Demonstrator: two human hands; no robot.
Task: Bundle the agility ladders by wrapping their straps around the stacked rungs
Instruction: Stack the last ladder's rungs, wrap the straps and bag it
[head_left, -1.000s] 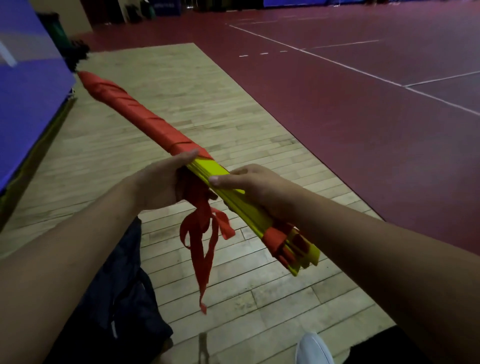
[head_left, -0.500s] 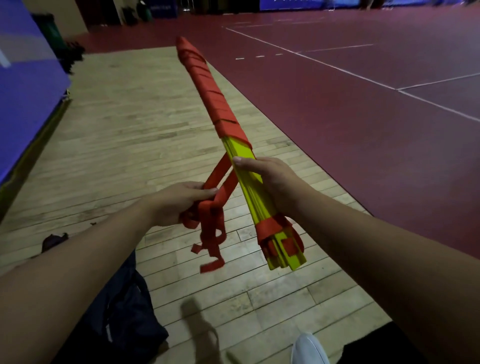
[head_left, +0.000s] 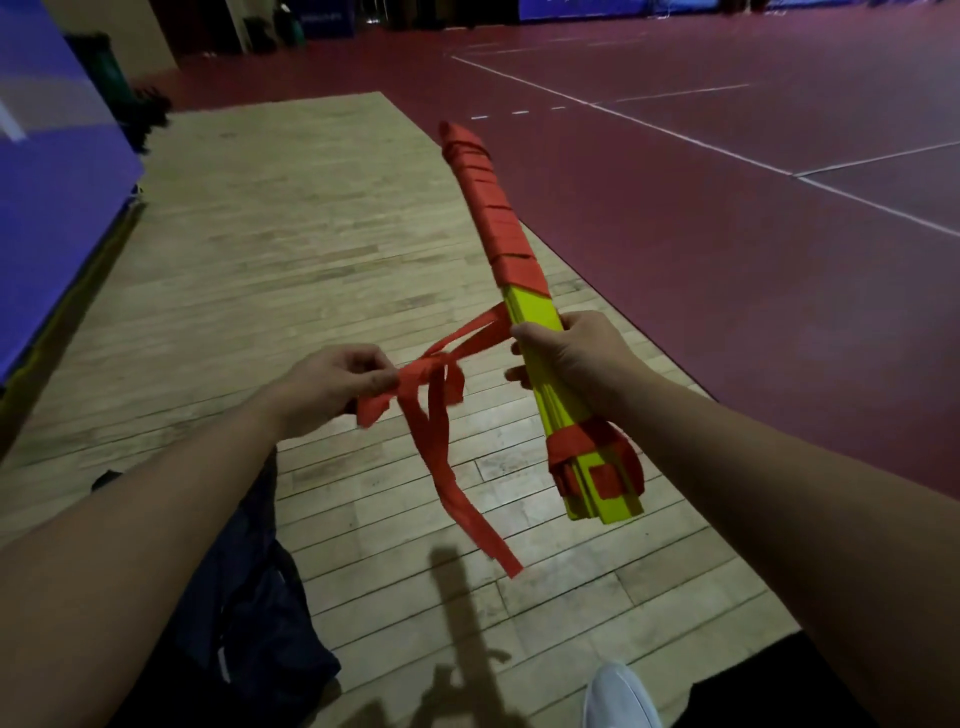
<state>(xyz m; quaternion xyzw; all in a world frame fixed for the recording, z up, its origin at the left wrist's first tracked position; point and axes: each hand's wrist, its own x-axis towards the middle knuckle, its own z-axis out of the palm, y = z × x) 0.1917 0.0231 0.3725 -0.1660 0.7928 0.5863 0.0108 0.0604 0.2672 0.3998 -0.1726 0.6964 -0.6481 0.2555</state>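
A stack of yellow ladder rungs (head_left: 535, 314) is held in the air, pointing away from me. Its far half is wound in red strap (head_left: 493, 208), and a red band (head_left: 587, 447) circles the near end. My right hand (head_left: 566, 358) grips the bare yellow middle of the stack. My left hand (head_left: 332, 384) pinches the loose red strap (head_left: 441, 415) out to the left of the stack. From the rungs to my fingers the strap runs taut, and its free ends hang down toward the floor.
Pale wooden floorboards (head_left: 285, 260) lie below, bordered on the right by dark red court flooring (head_left: 727, 234) with white lines. A blue mat (head_left: 47, 182) stands at the left. A dark bag (head_left: 249, 623) and a white shoe (head_left: 618, 696) are near my feet.
The stack has swung from pointing far left to pointing nearly straight ahead. My left hand has let go of the rungs, taken the loose strap and drawn it out to the left.
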